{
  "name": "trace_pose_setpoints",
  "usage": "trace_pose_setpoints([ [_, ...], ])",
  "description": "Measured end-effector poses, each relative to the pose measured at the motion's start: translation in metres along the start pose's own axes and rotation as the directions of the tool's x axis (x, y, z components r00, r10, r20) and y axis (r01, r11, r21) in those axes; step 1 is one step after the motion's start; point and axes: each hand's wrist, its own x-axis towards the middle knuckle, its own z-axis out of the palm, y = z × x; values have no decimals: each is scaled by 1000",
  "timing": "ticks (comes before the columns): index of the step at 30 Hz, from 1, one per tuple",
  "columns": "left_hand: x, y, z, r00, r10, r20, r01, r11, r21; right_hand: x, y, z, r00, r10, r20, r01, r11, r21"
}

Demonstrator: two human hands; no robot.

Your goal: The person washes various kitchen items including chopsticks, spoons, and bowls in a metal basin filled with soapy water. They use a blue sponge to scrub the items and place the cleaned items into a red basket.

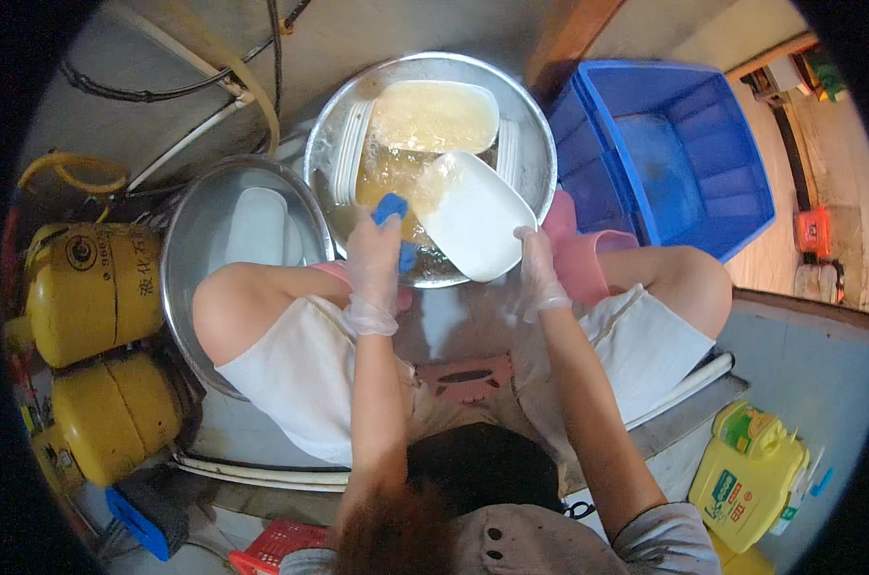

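My right hand (537, 262), in a clear plastic glove, grips the lower right edge of a white rectangular plate (481, 219). The plate tilts over a round metal basin (542, 129) of cloudy, yellowish water, its far corner at the surface. In my gloved left hand (374, 248) is a blue cloth or sponge (390, 208), held just left of the plate and apart from it. Another white plate (434, 115) lies at the basin's far side under foamy water. White plates stand on edge in a stack (351, 152) at the left wall, and more (507, 153) at the right.
A second metal basin (190, 316) at left holds white dishes (258, 226). A blue plastic crate (664, 154) stands at right. Yellow gas cylinders (93, 295) line the far left. A yellow detergent jug (747, 481) is at lower right, a red basket (280, 546) at lower left.
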Motion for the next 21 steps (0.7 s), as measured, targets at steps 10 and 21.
trace_pose_setpoints([
  [10,-68,-22,102,829,500,253,-557,779,287,-20,13,17,962,166,219,-237,905,354],
  [21,-16,-51,119,934,328,140,-350,918,186,-17,30,2,961,237,142,-269,923,277],
])
